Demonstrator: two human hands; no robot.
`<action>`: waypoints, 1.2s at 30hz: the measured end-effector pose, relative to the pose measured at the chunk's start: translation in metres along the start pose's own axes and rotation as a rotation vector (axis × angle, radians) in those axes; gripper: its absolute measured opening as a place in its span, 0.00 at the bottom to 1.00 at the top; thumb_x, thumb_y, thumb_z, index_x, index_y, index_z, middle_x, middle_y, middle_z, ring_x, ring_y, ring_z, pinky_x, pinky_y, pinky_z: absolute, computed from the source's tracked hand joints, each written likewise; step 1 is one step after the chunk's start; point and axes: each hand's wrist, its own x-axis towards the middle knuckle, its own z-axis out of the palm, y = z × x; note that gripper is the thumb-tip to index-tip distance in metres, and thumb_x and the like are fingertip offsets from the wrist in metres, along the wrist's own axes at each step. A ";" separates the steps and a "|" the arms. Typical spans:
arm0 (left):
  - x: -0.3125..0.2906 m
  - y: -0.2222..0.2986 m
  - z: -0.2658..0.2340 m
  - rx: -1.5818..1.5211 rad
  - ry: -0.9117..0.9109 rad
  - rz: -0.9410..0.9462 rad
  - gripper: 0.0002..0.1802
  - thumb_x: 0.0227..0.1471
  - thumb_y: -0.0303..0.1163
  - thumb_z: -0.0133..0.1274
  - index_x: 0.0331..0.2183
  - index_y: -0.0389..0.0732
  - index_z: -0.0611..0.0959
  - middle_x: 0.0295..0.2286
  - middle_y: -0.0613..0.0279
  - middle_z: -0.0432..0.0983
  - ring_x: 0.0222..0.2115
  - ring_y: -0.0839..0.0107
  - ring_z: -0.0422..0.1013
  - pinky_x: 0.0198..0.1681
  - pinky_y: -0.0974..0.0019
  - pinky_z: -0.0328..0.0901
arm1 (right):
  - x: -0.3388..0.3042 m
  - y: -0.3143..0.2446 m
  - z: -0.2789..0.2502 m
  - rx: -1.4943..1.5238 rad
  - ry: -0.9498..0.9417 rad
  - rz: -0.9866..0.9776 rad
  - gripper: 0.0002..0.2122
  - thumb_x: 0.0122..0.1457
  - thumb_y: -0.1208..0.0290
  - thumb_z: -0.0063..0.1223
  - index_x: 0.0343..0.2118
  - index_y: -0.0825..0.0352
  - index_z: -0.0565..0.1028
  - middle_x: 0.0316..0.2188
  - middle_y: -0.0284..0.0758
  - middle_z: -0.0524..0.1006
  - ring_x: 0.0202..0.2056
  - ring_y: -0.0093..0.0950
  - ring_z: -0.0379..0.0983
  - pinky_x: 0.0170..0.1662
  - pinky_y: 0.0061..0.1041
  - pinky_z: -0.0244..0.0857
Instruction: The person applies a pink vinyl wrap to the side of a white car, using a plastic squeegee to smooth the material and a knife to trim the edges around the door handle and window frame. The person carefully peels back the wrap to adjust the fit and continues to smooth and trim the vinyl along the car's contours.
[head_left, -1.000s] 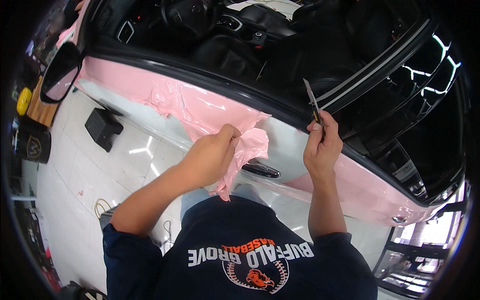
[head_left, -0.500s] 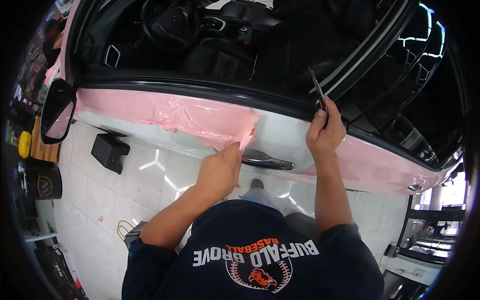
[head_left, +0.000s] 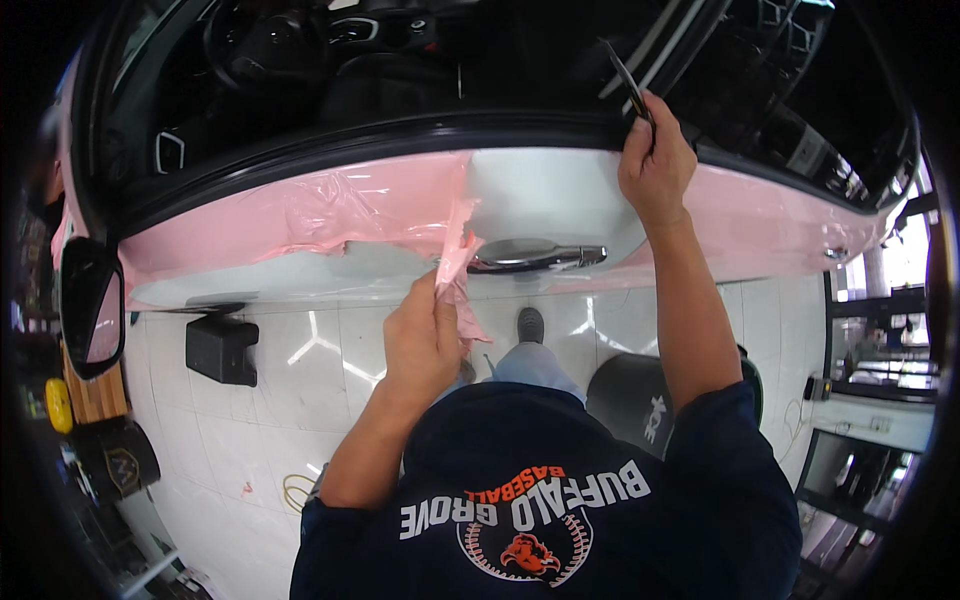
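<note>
Pink vinyl film (head_left: 290, 205), wrinkled and partly loose, covers part of the white car door (head_left: 545, 185). My left hand (head_left: 422, 330) is closed on the film's loose edge, just left of the chrome door handle (head_left: 540, 255). A strip of film hangs down past my fingers. My right hand (head_left: 660, 165) grips a slim utility knife (head_left: 632, 88) over the window sill, its blade pointing up and to the left, apart from the film. White paint shows bare between the loose film and the pink panel on the right.
The side mirror (head_left: 92, 305) juts out at the left. A black step stool (head_left: 222, 350) stands on the tiled floor below the door. Close to my right side is a dark rounded bin-like object (head_left: 632, 405). The car's side window is open, with black seats inside.
My left hand has pulled the film's loose edge down and slightly left, baring more white paint above the handle. My right hand has risen a little with the knife. The view has shifted.
</note>
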 end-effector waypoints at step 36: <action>0.106 -0.019 0.014 0.717 0.323 0.286 0.09 0.56 0.28 0.54 0.37 0.34 0.83 0.36 0.49 0.77 0.37 0.50 0.74 0.40 0.53 0.69 | -0.577 -0.028 -0.307 0.140 -1.277 1.384 0.07 0.62 0.74 0.44 0.36 0.72 0.74 0.24 0.51 0.79 0.25 0.47 0.79 0.28 0.45 0.72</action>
